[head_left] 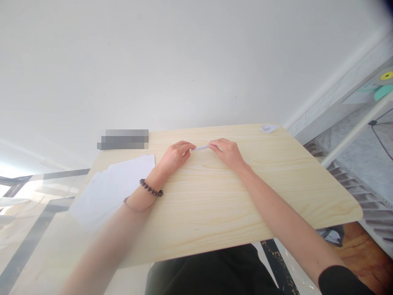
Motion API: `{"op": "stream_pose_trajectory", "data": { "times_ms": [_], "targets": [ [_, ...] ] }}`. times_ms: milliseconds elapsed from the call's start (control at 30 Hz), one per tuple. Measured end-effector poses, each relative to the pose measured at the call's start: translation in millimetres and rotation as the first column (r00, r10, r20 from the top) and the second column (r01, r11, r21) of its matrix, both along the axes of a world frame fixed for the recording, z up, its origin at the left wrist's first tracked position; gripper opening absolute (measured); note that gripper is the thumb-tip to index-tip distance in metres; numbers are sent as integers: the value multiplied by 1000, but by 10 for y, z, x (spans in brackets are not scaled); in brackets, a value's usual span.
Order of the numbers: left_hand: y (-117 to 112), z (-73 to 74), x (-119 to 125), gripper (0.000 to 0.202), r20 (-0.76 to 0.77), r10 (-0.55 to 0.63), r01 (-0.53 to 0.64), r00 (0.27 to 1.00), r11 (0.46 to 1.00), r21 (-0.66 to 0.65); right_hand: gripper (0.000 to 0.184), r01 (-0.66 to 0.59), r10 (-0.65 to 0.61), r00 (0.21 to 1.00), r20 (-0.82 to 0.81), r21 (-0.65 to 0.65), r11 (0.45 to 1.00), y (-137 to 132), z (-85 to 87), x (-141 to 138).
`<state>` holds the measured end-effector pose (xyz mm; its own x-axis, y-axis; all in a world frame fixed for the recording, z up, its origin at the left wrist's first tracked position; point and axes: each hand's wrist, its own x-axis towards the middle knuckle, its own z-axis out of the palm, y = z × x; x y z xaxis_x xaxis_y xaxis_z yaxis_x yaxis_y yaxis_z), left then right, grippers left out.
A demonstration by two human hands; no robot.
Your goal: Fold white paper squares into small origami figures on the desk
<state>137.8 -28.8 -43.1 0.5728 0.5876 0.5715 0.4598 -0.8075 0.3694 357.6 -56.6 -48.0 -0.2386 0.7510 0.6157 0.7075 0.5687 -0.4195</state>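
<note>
A narrow white strip of folded paper (201,148) stretches between my two hands, just above or on the wooden table. At its left end, my left hand (176,156) pinches it between thumb and fingers; dark beads circle that wrist. The other end is pinched in my right hand (227,152), with the thumb below and the fingers on top. My fingertips cover both ends of the strip.
White paper sheets (123,176) lie fanned out on the table's left side. A small folded paper piece (269,129) rests at the far right corner of the table (291,176). Behind stands a white wall (190,61); a blurred-out dark patch covers the far left corner.
</note>
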Motion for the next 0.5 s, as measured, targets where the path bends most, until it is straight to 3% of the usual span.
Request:
{"op": "stream_pose_trajectory", "data": {
  "times_ms": [500],
  "targets": [
    [-38, 13, 32, 20, -83, 112, -111, 990, 994, 5, 20, -39, 39, 999, 16, 1, 999, -19, 4, -65]
  ]
}}
